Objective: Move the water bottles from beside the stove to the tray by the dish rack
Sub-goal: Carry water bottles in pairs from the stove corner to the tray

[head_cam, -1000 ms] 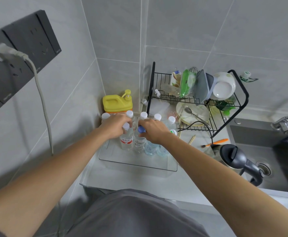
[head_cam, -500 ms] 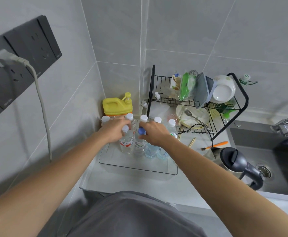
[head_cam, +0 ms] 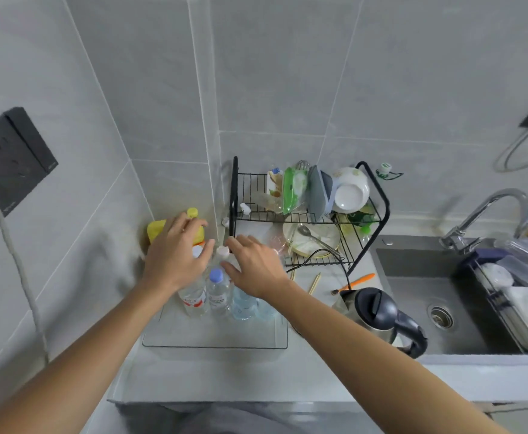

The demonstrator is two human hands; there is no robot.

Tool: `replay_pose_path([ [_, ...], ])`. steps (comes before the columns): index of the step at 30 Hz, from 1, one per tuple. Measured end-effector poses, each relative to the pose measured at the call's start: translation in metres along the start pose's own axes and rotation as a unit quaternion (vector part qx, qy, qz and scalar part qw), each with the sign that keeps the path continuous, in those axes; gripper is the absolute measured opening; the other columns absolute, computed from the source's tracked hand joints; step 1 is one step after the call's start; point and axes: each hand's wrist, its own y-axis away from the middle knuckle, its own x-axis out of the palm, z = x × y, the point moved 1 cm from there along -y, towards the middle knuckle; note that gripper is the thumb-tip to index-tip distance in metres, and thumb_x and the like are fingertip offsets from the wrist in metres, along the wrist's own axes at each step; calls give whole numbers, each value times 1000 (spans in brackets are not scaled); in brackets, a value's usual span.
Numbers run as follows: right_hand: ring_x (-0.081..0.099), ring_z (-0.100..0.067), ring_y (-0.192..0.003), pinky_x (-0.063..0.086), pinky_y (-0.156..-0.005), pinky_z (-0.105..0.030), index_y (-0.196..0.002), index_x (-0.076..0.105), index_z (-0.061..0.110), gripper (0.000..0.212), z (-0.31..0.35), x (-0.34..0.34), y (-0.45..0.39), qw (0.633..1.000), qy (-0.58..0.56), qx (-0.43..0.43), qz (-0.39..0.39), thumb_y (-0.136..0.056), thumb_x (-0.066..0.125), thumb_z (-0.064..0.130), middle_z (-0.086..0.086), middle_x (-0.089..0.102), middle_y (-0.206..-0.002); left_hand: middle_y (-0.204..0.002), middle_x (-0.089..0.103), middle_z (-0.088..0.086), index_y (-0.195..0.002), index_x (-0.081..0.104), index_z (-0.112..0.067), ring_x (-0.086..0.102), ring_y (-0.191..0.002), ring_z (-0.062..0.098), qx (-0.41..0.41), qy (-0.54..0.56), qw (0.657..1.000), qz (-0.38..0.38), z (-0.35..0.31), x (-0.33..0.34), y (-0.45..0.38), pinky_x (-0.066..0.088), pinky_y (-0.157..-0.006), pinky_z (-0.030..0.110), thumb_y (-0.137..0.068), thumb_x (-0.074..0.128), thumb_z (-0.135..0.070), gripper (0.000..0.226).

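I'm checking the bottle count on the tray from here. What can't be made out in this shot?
Head view only:
- Bottle count: the left hand and right hand cover the back of the water bottles on the tray.
- Contact: unclear whether either hand touches a cap.
- Stove: outside the frame, so leftover bottles cannot be checked.
- Yellow jug: mostly behind the left hand.
- Bottle labels: too small to read.

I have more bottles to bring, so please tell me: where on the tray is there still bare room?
The tray's near half is bare, between the bottles and its front rim. The far half is crowded with bottles under both hands. The counter beside the kettle holds chopsticks.
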Motion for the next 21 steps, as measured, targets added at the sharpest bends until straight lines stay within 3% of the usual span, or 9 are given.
replay_pose_path([
  [3, 59, -30, -100, 49, -68, -39, -119, 59, 13, 33, -13, -32, 11, 997, 15, 14, -81, -99, 62, 39, -6, 59, -111, -111, 62, 5, -121, 66, -14, 55, -105, 31, 46, -2, 999, -26, -35, -8, -25, 51, -85, 46, -90, 55, -43, 44],
  [8, 52, -27, -109, 52, -85, -43, -130, 56, 18, 44, -58, -92, 52, 983, 60, 83, -150, -98, 55, 49, -3, 53, -127, -119, 61, 1, -126, 64, -15, 53, -111, 28, 127, 34, 990, -47, -110, -6, -52, 47, -89, 45, -91, 55, -42, 44],
  [11, 49, -29, -124, 50, -97, -46, -139, 53, 22, 52, -87, -126, 96, 965, 96, 165, -177, -97, 56, 52, -3, 51, -141, -134, 57, 3, -139, 59, -17, 51, -126, 28, 186, 62, 981, -4, -157, 8, -62, 47, -101, 48, -93, 50, -46, 55],
  [15, 41, -28, -141, 43, -111, -46, -150, 47, 26, 64, -115, -163, 183, 922, 112, 300, -217, -97, 53, 60, -2, 45, -156, -150, 49, 5, -149, 48, -22, 41, -142, 29, 264, 86, 959, 60, -229, 36, -62, 41, -113, 51, -94, 46, -53, 63],
  [21, 34, -28, -149, 36, -120, -47, -159, 39, 29, 73, -134, -204, 347, 839, 157, 459, -247, -97, 50, 65, 0, 37, -163, -154, 49, 5, -152, 45, -25, 42, -143, 30, 398, 127, 900, 122, -369, 68, -13, 41, -115, 51, -92, 47, -54, 67],
])
